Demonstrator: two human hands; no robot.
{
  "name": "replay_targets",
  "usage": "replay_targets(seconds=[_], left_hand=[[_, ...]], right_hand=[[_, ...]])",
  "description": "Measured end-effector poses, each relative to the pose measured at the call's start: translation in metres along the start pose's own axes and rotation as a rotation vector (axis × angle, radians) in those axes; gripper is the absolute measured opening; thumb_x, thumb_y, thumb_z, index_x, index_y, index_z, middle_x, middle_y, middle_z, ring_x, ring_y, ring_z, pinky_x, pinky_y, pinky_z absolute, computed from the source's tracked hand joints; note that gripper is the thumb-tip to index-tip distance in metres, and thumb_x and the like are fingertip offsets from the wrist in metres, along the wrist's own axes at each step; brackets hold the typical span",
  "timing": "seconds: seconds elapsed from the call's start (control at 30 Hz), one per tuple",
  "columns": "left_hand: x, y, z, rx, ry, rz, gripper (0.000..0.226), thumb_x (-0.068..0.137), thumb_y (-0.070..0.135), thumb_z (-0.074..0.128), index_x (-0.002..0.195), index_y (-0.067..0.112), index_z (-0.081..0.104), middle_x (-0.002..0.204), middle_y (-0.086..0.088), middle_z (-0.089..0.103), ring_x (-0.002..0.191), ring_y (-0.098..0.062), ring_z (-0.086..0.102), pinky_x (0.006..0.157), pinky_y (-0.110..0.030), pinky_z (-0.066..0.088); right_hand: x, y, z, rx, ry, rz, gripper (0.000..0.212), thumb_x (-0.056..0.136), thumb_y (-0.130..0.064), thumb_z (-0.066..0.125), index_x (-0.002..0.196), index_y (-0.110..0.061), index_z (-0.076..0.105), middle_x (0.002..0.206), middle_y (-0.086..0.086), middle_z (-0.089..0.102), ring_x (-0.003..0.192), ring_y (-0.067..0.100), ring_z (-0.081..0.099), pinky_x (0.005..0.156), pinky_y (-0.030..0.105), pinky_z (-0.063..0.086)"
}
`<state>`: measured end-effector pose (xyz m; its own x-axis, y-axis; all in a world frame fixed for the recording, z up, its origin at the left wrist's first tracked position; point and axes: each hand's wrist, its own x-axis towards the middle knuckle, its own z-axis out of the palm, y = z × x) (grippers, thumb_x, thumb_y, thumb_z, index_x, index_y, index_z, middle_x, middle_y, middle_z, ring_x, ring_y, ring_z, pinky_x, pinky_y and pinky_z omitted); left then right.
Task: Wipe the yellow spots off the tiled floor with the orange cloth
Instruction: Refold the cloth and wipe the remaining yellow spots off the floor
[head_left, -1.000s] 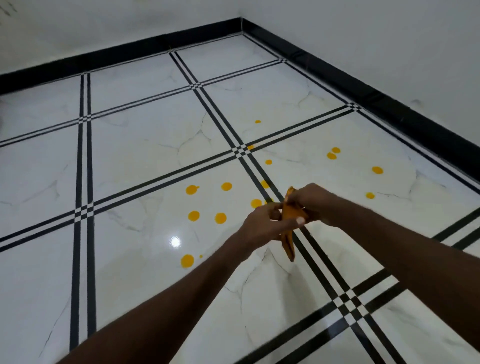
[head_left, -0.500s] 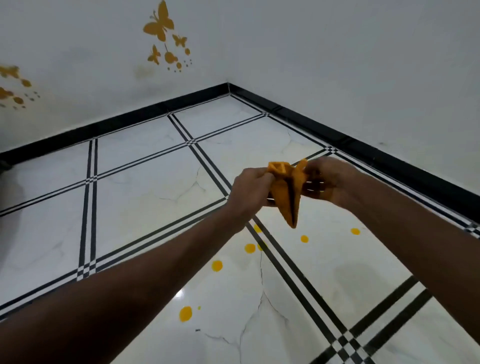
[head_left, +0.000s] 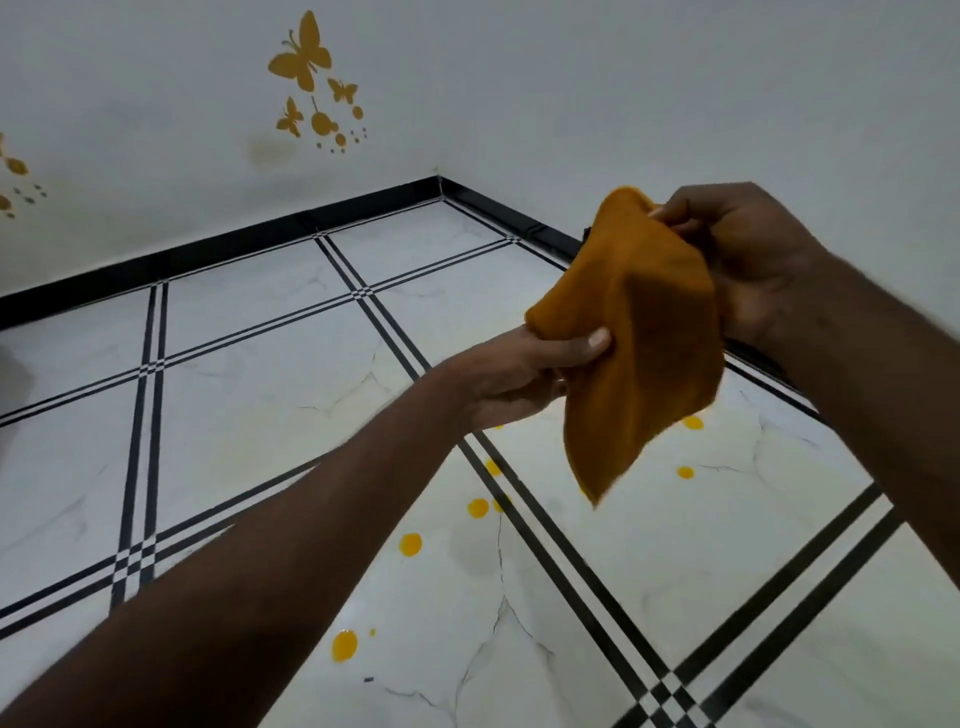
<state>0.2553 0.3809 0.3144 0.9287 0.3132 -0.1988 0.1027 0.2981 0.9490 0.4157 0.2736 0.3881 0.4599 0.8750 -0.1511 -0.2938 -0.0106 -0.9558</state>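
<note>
The orange cloth (head_left: 639, 343) hangs in the air between both hands, well above the floor. My left hand (head_left: 519, 374) pinches its lower left edge with thumb on top. My right hand (head_left: 748, 260) grips its upper right corner with curled fingers. Below, several yellow spots (head_left: 410, 544) lie on the white tiled floor (head_left: 260, 415), some along the black grout lines; one larger spot (head_left: 344, 645) sits nearest to me. The cloth and my arms hide part of the spotted area.
Black skirting (head_left: 260, 244) runs along both white walls, which meet in a corner at the back. Yellow butterfly stickers (head_left: 304, 62) decorate the left wall. Black double lines cross the floor between tiles.
Both hands have risen with the cloth and spread apart, so the folded cloth has opened wider. The view has tilted up toward the wall, and fewer spots show.
</note>
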Motion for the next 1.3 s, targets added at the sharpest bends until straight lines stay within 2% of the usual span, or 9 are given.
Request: replay_targets(seconds=[0.13,0.23,0.37,0.47,0.67,0.77,1.0,1.13,1.3], left_hand=[[0.015,-0.014,0.011,-0.094,0.179,0.013,0.043,0.091,0.022,0.067,0.132,0.011,0.059,0.123,-0.012,0.069,0.115,-0.034,0.065,0.098,-0.051,0.052],[0.023,-0.024,0.0,-0.045,0.398,-0.122,0.039,0.092,0.022,0.068,0.128,0.009,0.059,0.122,-0.014,0.068,0.112,-0.034,0.065,0.095,-0.049,0.054],[0.02,-0.025,-0.023,0.014,0.381,-0.283,0.048,0.087,0.018,0.074,0.13,0.008,0.057,0.122,-0.017,0.067,0.11,-0.035,0.066,0.089,-0.048,0.057],[0.014,-0.02,-0.034,0.076,0.312,-0.306,0.05,0.085,0.009,0.074,0.132,0.003,0.056,0.125,-0.018,0.067,0.113,-0.033,0.065,0.095,-0.044,0.055],[0.004,-0.002,-0.05,0.316,0.456,-0.294,0.072,0.074,0.02,0.084,0.134,-0.003,0.051,0.118,-0.013,0.065,0.109,-0.029,0.064,0.088,-0.04,0.058],[-0.004,0.012,-0.055,0.344,0.333,-0.182,0.085,0.077,0.015,0.08,0.15,0.014,0.037,0.14,-0.013,0.051,0.12,-0.028,0.056,0.09,-0.037,0.056],[-0.02,0.018,-0.05,0.685,0.315,-0.023,0.04,0.081,0.02,0.079,0.12,0.021,0.07,0.119,-0.004,0.065,0.107,-0.022,0.063,0.085,-0.036,0.059],[-0.022,0.003,-0.049,0.699,0.355,-0.028,0.033,0.08,0.026,0.079,0.11,0.014,0.075,0.106,-0.004,0.074,0.099,-0.019,0.07,0.083,-0.033,0.06],[-0.019,-0.027,-0.049,0.774,0.46,0.065,0.031,0.08,0.024,0.08,0.105,0.007,0.075,0.092,-0.006,0.076,0.084,-0.019,0.074,0.072,-0.032,0.063]], right_hand=[[0.012,0.044,-0.034,0.072,0.186,0.179,0.033,0.098,-0.036,0.049,0.084,-0.011,0.064,0.081,0.01,0.069,0.071,0.022,0.069,0.075,0.035,0.055],[0.01,0.088,-0.049,-0.073,0.071,0.465,0.06,0.098,-0.056,0.046,0.118,-0.002,0.06,0.119,0.023,0.07,0.107,0.038,0.068,0.09,0.051,0.057],[0.014,0.093,-0.043,-0.31,0.042,0.374,0.035,0.097,-0.021,0.061,0.127,-0.003,0.058,0.125,0.023,0.067,0.099,0.03,0.069,0.079,0.041,0.057],[0.018,0.092,-0.043,-0.371,0.057,0.246,0.042,0.095,-0.009,0.065,0.136,-0.011,0.058,0.12,0.016,0.068,0.102,0.03,0.069,0.074,0.038,0.057],[0.013,0.081,-0.041,-0.543,0.026,0.024,0.025,0.093,-0.013,0.07,0.118,-0.015,0.072,0.105,0.012,0.073,0.095,0.027,0.072,0.073,0.033,0.057],[0.012,0.075,-0.043,-0.567,0.007,-0.007,0.03,0.089,-0.014,0.075,0.119,-0.01,0.07,0.108,0.013,0.073,0.103,0.029,0.071,0.079,0.034,0.059],[0.004,0.067,-0.036,-0.829,0.007,-0.161,0.024,0.085,-0.011,0.079,0.107,-0.013,0.072,0.094,0.005,0.07,0.087,0.016,0.068,0.058,0.011,0.052],[0.004,0.074,-0.035,-1.062,0.062,-0.254,0.023,0.088,-0.014,0.077,0.111,-0.011,0.075,0.099,0.009,0.072,0.096,0.024,0.066,0.077,0.032,0.052],[0.009,0.087,-0.04,-1.144,0.096,-0.274,0.018,0.088,-0.016,0.077,0.106,-0.013,0.077,0.094,0.007,0.073,0.092,0.022,0.067,0.073,0.026,0.047]])
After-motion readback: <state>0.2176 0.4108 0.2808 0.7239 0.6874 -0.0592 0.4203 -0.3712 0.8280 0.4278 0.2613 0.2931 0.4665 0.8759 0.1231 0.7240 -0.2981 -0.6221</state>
